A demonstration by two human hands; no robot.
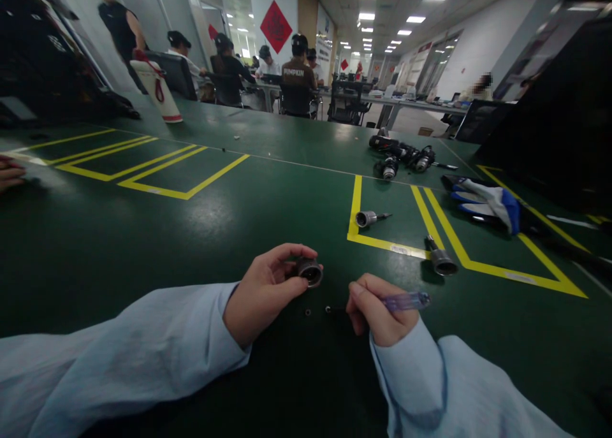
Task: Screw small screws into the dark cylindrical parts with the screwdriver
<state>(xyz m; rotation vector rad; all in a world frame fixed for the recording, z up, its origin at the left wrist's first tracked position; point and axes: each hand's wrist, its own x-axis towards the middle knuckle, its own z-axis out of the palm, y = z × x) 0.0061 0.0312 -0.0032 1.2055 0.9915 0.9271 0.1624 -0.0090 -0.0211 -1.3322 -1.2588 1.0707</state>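
Note:
My left hand (pixel 268 291) is closed around a short grey metal cylinder (pixel 313 273), its hollow end facing me. Between the fingers of my right hand (pixel 382 310) is a screwdriver with a clear purplish handle (pixel 406 301); its dark shaft points left. A tiny shiny piece (pixel 327 309) shows at the shaft's tip, too small to name. Just below the cylinder, a small ring-like part (pixel 308 312) lies on the green table (pixel 287 215). The two hands are apart.
Two metal cup-shaped parts with shafts (pixel 366 219) (pixel 444 263) lie near yellow tape on the right. Behind them are black tools (pixel 401 154) and blue-white gloves (pixel 492 202). A white cup (pixel 160 90) stands back left. Another person's hand (pixel 9 173) is at far left.

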